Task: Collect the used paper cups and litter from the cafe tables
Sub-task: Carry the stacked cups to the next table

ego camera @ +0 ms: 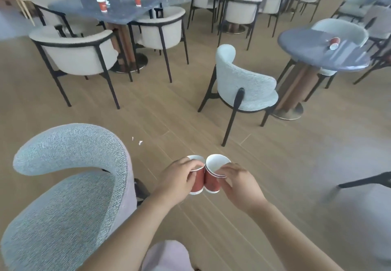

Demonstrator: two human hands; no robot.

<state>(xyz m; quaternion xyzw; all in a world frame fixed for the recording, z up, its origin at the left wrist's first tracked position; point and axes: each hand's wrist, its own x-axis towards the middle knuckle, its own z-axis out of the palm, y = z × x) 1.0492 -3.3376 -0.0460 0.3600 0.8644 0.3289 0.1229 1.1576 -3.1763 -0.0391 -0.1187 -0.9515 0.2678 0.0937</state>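
1. Two red paper cups are held side by side above the wooden floor point(296, 165). Their walls touch, and both are upright with the open mouths facing up.
2. The left hand point(179, 178) grips the left cup point(197, 183), with fingers curled round its side and fingertips at the rim.
3. The right hand point(239, 183) holds the right cup point(212, 178), with fingers wrapped round its outer side just under the rim. A second rim line below the top hints at cups nested together, though that cannot be told for sure.
4. On the rectangular table point(84, 10) at the far left stand two more red cups, well apart from the hands. These are a near cup point(101, 5) and a far cup point(137, 0). A small pale scrap point(108, 3) lies just beside the near cup.
5. On the round table point(306, 46) at the right, a tipped cup point(334, 42) lies on its side with its white inside showing.
6. White paper bits point(140, 142) lie on the floor, near the back of the grey chair point(74, 186) at the lower left.
7. A second grey chair point(243, 86) stands between the held cups and the round table.
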